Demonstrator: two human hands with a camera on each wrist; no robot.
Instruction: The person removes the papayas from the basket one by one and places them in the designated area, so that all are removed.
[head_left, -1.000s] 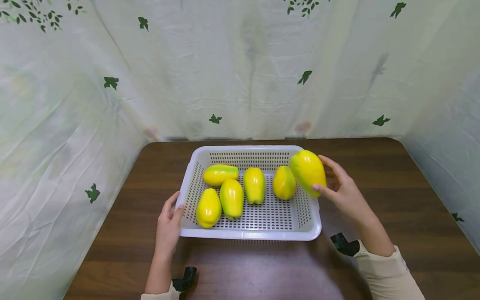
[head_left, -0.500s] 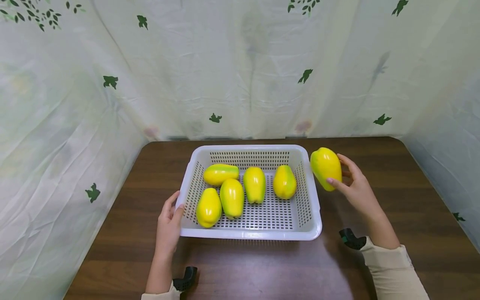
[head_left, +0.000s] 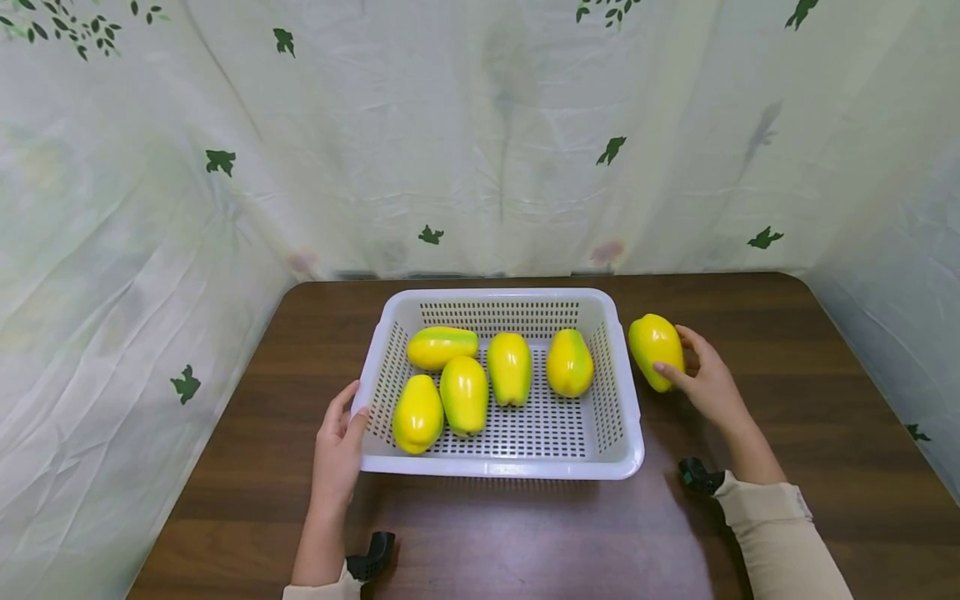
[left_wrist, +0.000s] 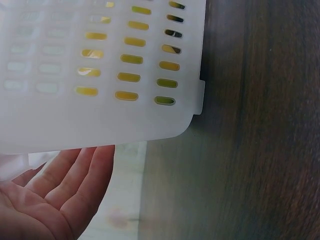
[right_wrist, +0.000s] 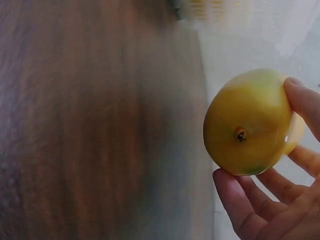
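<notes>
A white perforated basket (head_left: 491, 468) holds several yellow-green fruits, among them one (head_left: 569, 363) near its right wall. My left hand (head_left: 337, 450) grips the basket's left rim, thumb on top and fingers outside; in the left wrist view those fingers (left_wrist: 75, 185) lie against the basket wall (left_wrist: 100, 125). Right of the basket, my right hand (head_left: 708, 379) holds another yellow fruit (head_left: 656, 350) between thumb and fingers, close to the table. The right wrist view shows this fruit's end (right_wrist: 245, 125) with the hand (right_wrist: 280, 205) around it.
The dark brown wooden table (head_left: 525, 533) extends around the basket on all sides. A pale curtain (head_left: 480, 142) with green leaf and bird shapes hangs behind it and at both sides. Each wrist carries a black mount.
My right hand has carried the fruit from over the basket's right edge out to the right, then lowered it beside the basket. The left hand and the basket have stayed in place.
</notes>
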